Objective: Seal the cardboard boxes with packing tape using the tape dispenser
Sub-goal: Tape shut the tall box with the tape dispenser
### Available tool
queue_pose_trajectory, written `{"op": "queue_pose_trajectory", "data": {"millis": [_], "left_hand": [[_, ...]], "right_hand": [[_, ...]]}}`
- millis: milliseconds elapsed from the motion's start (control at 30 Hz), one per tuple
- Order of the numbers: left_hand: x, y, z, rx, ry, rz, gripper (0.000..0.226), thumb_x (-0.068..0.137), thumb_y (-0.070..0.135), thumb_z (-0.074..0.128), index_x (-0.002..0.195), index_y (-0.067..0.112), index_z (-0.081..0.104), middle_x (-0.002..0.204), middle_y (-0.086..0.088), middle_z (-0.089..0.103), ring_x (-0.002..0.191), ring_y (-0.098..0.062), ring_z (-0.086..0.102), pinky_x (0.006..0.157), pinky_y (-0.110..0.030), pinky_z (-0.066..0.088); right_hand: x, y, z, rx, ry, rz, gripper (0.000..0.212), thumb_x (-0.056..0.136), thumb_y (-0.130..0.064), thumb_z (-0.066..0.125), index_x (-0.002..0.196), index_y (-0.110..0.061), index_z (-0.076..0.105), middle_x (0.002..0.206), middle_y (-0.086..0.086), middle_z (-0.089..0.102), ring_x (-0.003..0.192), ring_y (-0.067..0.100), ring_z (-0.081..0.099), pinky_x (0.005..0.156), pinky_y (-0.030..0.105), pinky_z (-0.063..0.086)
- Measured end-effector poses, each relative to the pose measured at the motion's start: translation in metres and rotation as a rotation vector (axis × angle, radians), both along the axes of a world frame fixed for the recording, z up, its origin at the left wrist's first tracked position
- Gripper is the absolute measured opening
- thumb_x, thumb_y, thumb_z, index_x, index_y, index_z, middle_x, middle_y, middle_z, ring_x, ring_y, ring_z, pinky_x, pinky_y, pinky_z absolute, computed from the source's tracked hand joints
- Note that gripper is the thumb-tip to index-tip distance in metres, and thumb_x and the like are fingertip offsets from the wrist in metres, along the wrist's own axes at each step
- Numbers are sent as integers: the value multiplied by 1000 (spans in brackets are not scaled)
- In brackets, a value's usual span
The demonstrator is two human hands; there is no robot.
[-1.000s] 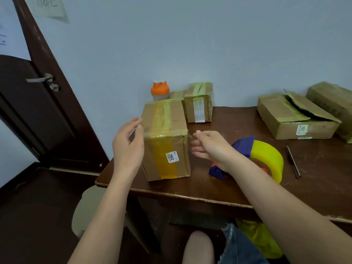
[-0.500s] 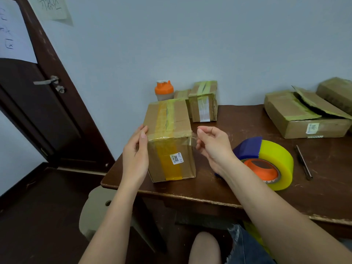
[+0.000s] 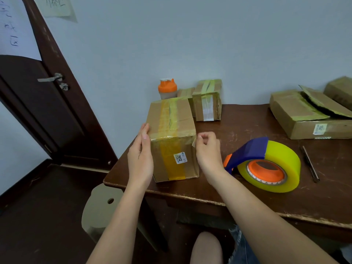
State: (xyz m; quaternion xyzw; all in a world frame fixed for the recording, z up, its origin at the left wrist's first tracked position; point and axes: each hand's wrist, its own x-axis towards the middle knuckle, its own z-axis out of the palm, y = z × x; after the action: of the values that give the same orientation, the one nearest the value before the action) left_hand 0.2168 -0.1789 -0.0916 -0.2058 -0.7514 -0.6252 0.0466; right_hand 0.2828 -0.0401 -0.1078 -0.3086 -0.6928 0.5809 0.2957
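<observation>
Behind, a pale wall point(image 3: 209, 44) backs the scuffed brown table point(image 3: 247, 191).

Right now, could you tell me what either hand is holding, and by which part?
The left hand lies flat against the taped box's left side. Whether the curled right hand pinches anything cannot be told.

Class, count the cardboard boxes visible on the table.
5: taped box between the hands; two at the wall, one partly hiding another; torn-open box; one cut off at right edge.
</observation>
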Motion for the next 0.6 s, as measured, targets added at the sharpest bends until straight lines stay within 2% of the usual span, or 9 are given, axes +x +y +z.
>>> {"op": "queue_pose_trajectory", "data": {"millis": [67, 133, 167, 233, 333, 400, 467, 533, 600], "left_hand": [[5, -1, -2, 40, -28, -21, 45, 102, 46, 30, 142, 36, 45, 153, 18, 36, 138, 4, 29, 112, -22, 25], [7, -4, -2, 83, -56, -72, 53, 95, 54, 28, 143, 39, 42, 154, 18, 34, 140, 2, 28, 113, -23, 24], [6, -6, -2, 95, -77, -95, 56, 92, 56, 27, 143, 39, 41, 153, 18, 36, 140, 1, 30, 114, -26, 25], [0, -10, 2, 106, -104, -93, 53, 95, 57, 29, 144, 40, 41, 151, 18, 39, 138, -1, 34, 112, -29, 29], [-12, -11, 17, 167, -210, 2, 41, 101, 44, 45, 138, 28, 53, 139, 12, 54, 131, -9, 46, 111, -35, 35], [-16, -4, 30, 139, -292, -31, 27, 98, 38, 50, 111, 23, 68, 109, 10, 69, 116, -15, 60, 97, -33, 46], [-9, 5, 37, 54, -306, -82, 23, 97, 43, 53, 96, 27, 70, 94, 16, 71, 98, -6, 66, 78, -23, 49], [-3, 13, 34, -14, -270, -55, 20, 96, 46, 56, 104, 30, 66, 97, 17, 68, 90, 4, 60, 66, -15, 42], [-2, 14, 26, -29, -223, -1, 21, 95, 44, 58, 109, 30, 63, 100, 15, 67, 90, 2, 60, 63, -13, 41]], "right_hand": [[-1, 1, -8, -123, -94, 62, 11, 102, -33, 40, 108, -28, 48, 121, 2, 44, 92, 16, 55, 83, 40, 52], [-2, 2, -9, -147, -82, 63, 7, 101, -34, 44, 103, -31, 50, 125, 5, 49, 99, 19, 57, 89, 42, 52], [-1, 4, -5, -124, -41, 19, 4, 100, -32, 47, 100, -34, 51, 124, 5, 51, 101, 19, 57, 90, 42, 52], [1, 8, 7, -43, 53, -90, 12, 100, -27, 46, 96, -37, 52, 119, 3, 54, 101, 20, 58, 89, 41, 52], [2, 3, 35, 65, 110, -79, 16, 103, -35, 37, 106, -29, 51, 108, -5, 56, 106, 18, 55, 86, 35, 45], [-1, -7, 50, 143, 10, 24, 46, 100, -51, 33, 127, -17, 49, 120, -3, 58, 116, 20, 53, 93, 36, 43], [-8, -18, 56, 166, -94, 101, 69, 94, -63, 36, 142, -14, 37, 134, 3, 52, 123, 25, 50, 95, 37, 41], [-11, -25, 54, 200, -136, 110, 77, 87, -66, 50, 143, -16, 34, 134, 4, 53, 122, 25, 51, 94, 39, 42], [-12, -28, 49, 242, -158, 87, 80, 81, -62, 62, 142, -19, 33, 131, 1, 55, 121, 24, 52, 96, 40, 44]]}}
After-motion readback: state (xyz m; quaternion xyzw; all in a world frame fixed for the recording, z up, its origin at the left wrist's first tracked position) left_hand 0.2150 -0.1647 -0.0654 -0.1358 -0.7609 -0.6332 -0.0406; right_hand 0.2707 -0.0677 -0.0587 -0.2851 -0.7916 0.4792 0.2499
